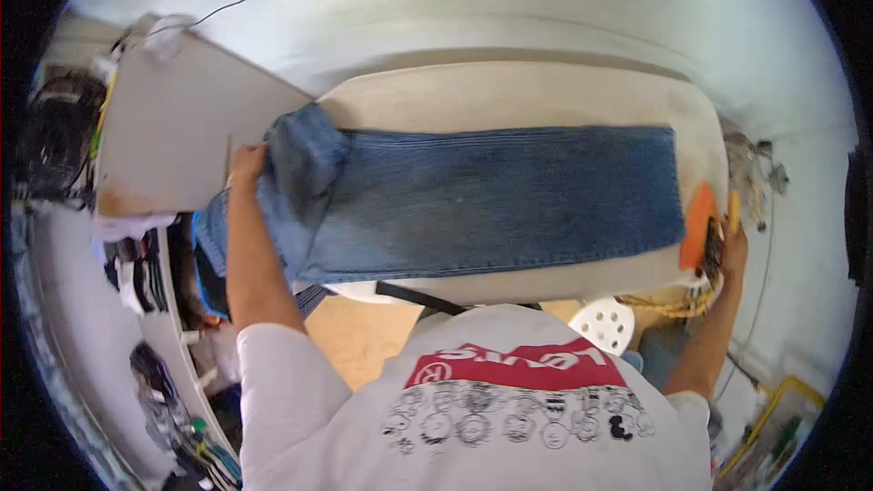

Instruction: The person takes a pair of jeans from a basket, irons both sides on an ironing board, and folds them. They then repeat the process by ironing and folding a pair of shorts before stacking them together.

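A pair of blue jeans lies lengthwise on a cream padded ironing board, one leg spread flat toward the right. At the left end the denim bunches up around the waist part and hangs past the board. My left hand is closed on the edge of this bunched fabric. On the far right, my right hand is wrapped around the dark handle of an iron with an orange base. It is tilted on its side near the leg's hem, at the board's right end.
A grey-white panel or tabletop adjoins the board on the left. Below it, shelves hold clothes and loose items. A white perforated stool stands under the board's near side. Behind the board runs a pale wall. A yellow metal frame is at lower right.
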A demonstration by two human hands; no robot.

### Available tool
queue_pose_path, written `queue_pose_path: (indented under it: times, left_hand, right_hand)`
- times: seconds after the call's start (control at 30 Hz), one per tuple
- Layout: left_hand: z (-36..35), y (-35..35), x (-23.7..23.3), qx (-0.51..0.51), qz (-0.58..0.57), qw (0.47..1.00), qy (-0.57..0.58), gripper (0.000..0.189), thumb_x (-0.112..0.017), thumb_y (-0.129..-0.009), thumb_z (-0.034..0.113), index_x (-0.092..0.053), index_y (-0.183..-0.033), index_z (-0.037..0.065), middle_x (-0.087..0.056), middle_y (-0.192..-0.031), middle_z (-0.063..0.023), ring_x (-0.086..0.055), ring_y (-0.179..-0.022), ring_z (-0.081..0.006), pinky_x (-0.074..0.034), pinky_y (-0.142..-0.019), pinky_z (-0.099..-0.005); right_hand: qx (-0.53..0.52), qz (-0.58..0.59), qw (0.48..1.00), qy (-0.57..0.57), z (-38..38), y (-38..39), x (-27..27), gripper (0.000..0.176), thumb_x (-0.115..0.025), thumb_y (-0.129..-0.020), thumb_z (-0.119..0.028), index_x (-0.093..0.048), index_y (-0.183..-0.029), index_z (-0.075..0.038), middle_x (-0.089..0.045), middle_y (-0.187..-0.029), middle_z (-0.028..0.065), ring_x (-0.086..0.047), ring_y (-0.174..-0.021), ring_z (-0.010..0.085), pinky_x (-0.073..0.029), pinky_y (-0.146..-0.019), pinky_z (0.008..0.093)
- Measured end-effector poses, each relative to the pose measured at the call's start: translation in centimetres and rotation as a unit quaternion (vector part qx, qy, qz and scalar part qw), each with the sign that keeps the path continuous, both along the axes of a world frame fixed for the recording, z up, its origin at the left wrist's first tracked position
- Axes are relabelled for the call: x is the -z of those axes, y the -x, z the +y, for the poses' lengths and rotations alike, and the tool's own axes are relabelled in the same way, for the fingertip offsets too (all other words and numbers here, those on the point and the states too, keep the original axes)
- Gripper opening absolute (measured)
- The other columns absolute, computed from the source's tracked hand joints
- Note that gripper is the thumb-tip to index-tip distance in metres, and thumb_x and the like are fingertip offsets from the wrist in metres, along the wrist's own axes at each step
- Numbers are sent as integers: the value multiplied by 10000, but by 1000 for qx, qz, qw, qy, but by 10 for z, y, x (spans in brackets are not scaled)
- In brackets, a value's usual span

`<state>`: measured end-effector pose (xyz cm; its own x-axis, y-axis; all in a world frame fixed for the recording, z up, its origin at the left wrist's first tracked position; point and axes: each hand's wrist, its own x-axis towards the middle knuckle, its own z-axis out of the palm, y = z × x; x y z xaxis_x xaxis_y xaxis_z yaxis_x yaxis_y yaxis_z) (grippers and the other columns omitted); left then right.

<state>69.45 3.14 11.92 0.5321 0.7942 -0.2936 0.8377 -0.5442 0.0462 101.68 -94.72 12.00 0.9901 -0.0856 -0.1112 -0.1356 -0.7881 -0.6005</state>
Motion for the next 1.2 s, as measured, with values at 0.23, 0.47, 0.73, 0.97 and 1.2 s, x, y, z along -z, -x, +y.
queue_pose_path:
  times: [0.23, 0.47, 0.73, 0.97, 1.2]
  left_hand:
    - [-107, -12, -43, -100, -604, 753, 241, 159, -545, -947, 180, -600, -1053, 74, -583, -912, 7, -513, -898, -128, -415, -837, -277]
    - [-320, 23, -28, 364, -264, 841, 301, 50, -614, -848, 51, -612, -897, 60, -617, -909, -126, -595, -912, -294, -467, -817, -380]
    - [-298, 115, -14, 53, -443, 859, 252, 93, -628, -874, 46, -657, -962, 41, -656, -927, -124, -629, -884, -286, -483, -821, -376]
    - [-197, 209, 3, -77, -390, 911, -110, 368, -683, -878, 197, -605, -1209, 57, -582, -1263, -168, -481, -1239, -370, -329, -1051, -481]
    - [-172, 219, 18, -102, -306, 942, -97, 565, -691, -875, 370, -532, -1378, 168, -378, -1504, -224, -344, -1378, -444, -258, -1123, -536]
  right_hand:
    - [17, -110, 991, 78, -8, -7, 11, 563, -678, -905, -388, -547, -1300, -11, -591, -765, 79, -547, -569, 155, -451, -523, 311]
    - [-91, -188, 975, 76, 218, 16, -54, 522, -710, -880, -325, -577, -1302, -46, -582, -1252, 180, -562, -1123, 299, -458, -955, 404]
    - [-585, -78, 783, -196, 611, 120, -53, 462, -759, -819, -292, -643, -1213, -82, -620, -1094, 159, -607, -1010, 296, -482, -924, 396]
    - [-605, -152, 781, 35, 771, 228, -6, 554, -748, -791, -302, -560, -1258, -69, -574, -1134, 146, -611, -1007, 335, -518, -873, 493]
    - [-515, -79, 831, -196, 723, 158, -42, 275, -658, -785, -126, -621, -1040, -32, -652, -1003, 156, -640, -907, 276, -512, -778, 383]
